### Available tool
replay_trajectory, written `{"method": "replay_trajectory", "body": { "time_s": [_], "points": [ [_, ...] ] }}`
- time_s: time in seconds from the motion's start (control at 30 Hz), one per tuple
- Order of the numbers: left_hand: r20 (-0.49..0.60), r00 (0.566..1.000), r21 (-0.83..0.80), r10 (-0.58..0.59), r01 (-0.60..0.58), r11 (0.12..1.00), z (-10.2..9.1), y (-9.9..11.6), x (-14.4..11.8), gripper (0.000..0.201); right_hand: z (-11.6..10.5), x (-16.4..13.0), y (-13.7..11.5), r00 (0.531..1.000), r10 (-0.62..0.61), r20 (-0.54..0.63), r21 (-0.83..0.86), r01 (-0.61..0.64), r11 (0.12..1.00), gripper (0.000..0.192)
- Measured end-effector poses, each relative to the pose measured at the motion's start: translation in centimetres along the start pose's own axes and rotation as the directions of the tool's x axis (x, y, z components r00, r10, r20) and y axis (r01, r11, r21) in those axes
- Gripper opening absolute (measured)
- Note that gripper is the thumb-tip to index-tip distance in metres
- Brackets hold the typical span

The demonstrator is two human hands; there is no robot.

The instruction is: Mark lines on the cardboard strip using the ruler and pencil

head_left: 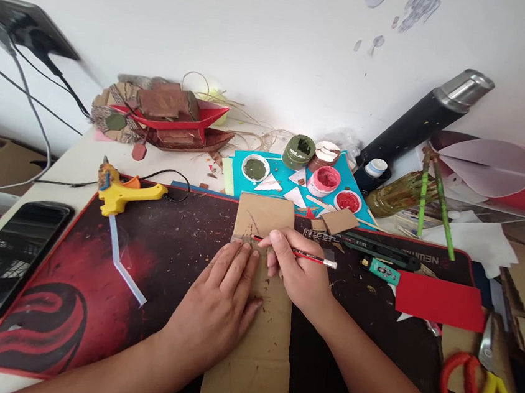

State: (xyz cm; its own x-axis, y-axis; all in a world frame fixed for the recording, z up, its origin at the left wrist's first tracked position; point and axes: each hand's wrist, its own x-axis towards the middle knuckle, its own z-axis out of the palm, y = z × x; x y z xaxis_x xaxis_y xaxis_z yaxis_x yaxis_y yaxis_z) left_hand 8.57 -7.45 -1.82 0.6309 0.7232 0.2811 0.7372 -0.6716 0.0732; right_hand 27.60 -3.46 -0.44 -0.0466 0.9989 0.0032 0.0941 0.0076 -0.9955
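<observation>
A long strip of brown cardboard (265,212) runs from the front edge toward the back of the dark desk mat. My left hand (221,295) lies flat on it, fingers stretched out and pressing down. Under those fingertips seems to be a clear, ruler-like strip across the cardboard, mostly hidden. My right hand (301,272) is closed around a red and black pencil (306,254) with a white eraser end. The pencil's tip touches or nearly touches the cardboard just beyond my left fingertips. Thin dark lines show on the cardboard near the tip.
A yellow glue gun (133,197) and a phone (9,260) lie left. Paint pots (298,151) stand on blue paper behind, beside a model boat (172,118). Right are a utility knife (379,249), red card (439,301), scissors (485,351) and a black flask (421,116).
</observation>
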Motion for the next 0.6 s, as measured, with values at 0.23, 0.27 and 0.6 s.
{"method": "replay_trajectory", "body": {
  "time_s": [0.23, 0.27, 0.6],
  "points": [
    [0.011, 1.0, 0.001, 0.0, 0.0, 1.0, -0.04, 0.01, 0.01, 0.059, 0.05, -0.01, 0.01, 1.0, 0.005, 0.005, -0.025, -0.005, 1.0, 0.042],
    [0.014, 1.0, -0.002, -0.002, 0.002, 1.0, -0.03, 0.02, 0.0, 0.06, 0.05, 0.0, 0.01, 1.0, 0.007, 0.005, -0.028, -0.007, 1.0, 0.042],
    [0.019, 1.0, -0.014, 0.006, -0.006, 1.0, -0.19, 0.04, 0.09, 0.059, 0.02, 0.06, -0.22, 1.0, 0.028, -0.002, -0.075, -0.028, 0.997, 0.048]
  ]
}}
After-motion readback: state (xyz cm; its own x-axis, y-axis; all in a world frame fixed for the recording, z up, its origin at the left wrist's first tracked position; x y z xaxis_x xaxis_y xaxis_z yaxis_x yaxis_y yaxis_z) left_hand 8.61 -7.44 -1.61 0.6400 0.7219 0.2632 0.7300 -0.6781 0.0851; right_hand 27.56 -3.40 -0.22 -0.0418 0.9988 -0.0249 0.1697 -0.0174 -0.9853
